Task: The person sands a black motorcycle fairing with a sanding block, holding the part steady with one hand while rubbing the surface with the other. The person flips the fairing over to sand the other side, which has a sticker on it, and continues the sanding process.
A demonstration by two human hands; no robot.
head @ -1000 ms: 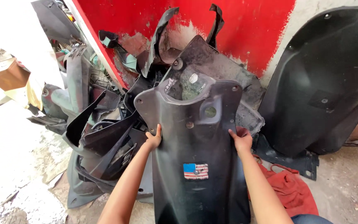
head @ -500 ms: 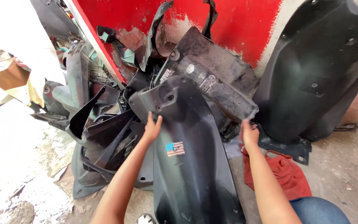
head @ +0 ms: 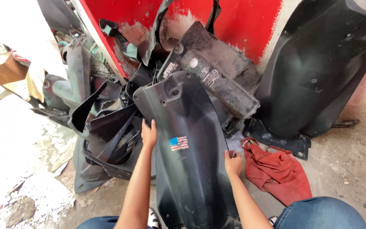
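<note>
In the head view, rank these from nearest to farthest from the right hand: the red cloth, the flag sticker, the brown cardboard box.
Measured from the right hand, gripping the long black plastic panel's right edge:
1. Crumpled red cloth, on the ground just right of it.
2. Small flag sticker, on the panel face, up and to the left; close to the cloth's distance, but slightly farther.
3. Brown cardboard box, far upper left.

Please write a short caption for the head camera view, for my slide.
Both hands, left and right, grip a black plastic panel beside a red cloth.
</note>
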